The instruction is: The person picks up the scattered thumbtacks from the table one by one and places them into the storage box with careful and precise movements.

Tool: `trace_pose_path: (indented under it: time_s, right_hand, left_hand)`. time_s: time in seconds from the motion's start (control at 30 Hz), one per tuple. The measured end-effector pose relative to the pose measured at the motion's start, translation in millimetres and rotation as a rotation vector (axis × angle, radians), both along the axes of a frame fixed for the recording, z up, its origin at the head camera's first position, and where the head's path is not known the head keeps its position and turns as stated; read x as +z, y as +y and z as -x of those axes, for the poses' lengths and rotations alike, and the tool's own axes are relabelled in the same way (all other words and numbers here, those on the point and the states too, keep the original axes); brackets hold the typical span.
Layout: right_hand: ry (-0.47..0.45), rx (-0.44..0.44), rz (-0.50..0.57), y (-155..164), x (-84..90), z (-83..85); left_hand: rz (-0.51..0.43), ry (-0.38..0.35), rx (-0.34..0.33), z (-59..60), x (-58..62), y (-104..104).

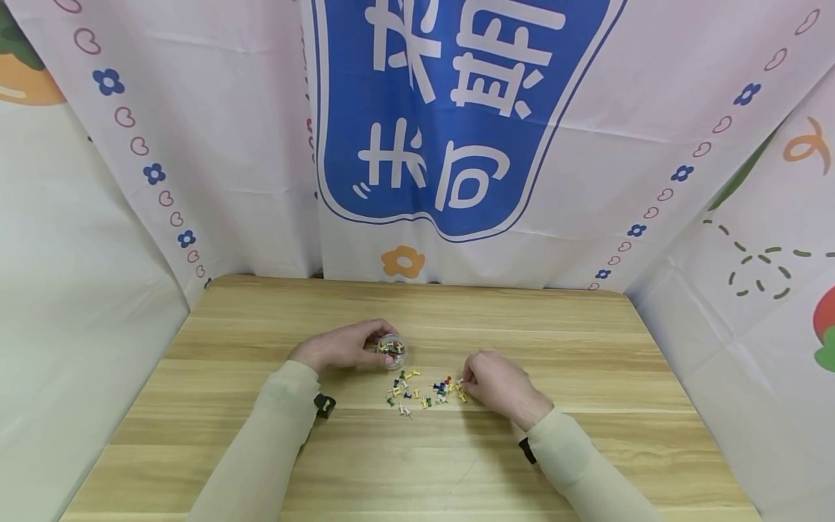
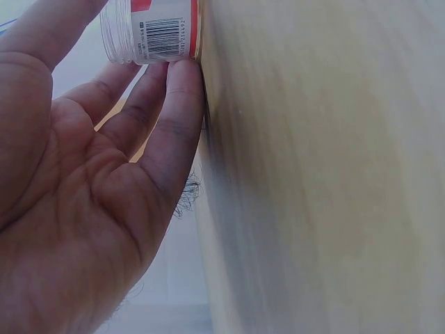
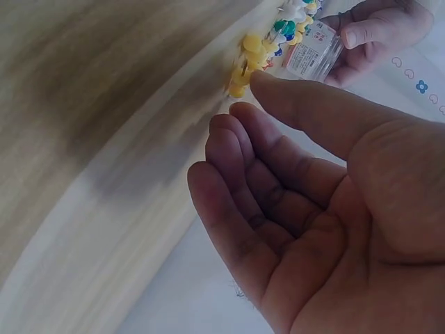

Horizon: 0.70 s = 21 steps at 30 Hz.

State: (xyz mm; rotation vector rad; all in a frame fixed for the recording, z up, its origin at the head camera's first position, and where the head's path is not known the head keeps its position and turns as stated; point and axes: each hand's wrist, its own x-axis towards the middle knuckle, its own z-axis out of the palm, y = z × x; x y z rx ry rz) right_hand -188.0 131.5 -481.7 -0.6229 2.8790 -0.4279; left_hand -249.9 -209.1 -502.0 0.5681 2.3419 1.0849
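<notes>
Left hand (image 1: 342,346) gripping small clear jar (image 1: 392,350) on table (image 1: 587,464); right hand (image 1: 499,384) resting loosely curled, holding nothing, fingertips (image 3: 261,82) touching yellow pin (image 3: 245,72); pins (image 1: 424,390) lying scattered between both hands

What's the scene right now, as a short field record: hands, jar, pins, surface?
left hand: holds the small clear jar, which has some pins inside
right hand: fingers loosely curled, index tip at a yellow pin, nothing gripped
loose push pins: scattered between both hands
surface: wooden table
</notes>
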Motion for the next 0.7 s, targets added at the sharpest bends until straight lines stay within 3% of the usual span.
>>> trace_pose_path:
  time_s: [0.7]
  right_hand:
    - [-0.010, 0.007, -0.002, 1.4, 0.6, -0.6]
  left_hand:
    - [0.002, 0.000, 0.010, 1.2, -1.2, 0.9]
